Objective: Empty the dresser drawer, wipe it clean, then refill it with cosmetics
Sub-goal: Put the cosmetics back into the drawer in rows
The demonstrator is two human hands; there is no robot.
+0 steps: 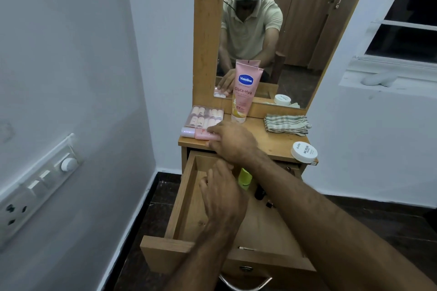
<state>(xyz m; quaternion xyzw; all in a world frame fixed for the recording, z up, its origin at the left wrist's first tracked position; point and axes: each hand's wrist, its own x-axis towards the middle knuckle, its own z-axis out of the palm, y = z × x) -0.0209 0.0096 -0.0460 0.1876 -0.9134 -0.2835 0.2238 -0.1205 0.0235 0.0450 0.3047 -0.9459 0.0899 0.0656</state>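
Observation:
The wooden drawer (184, 198) is pulled out below the dresser top (272, 140). My right hand (233, 142) reaches across onto the top's left front, fingers resting on a small pink bottle (198, 134) lying on its side. My left hand (223, 192) hovers inside the drawer, fingers spread, holding nothing I can see. A yellow-green bottle (245, 178) and small dark items (260, 192) lie at the drawer's back right, partly hidden by my right forearm. On top stand a pink Vaseline tube (244, 92), a clear box of press-on nails (203, 117), a folded checked cloth (286, 124) and a white jar (303, 151).
A mirror (295, 30) rises behind the dresser top. A white wall with a switch panel (37, 190) is close on the left. A window ledge (383, 80) is at the right. The floor is dark tile.

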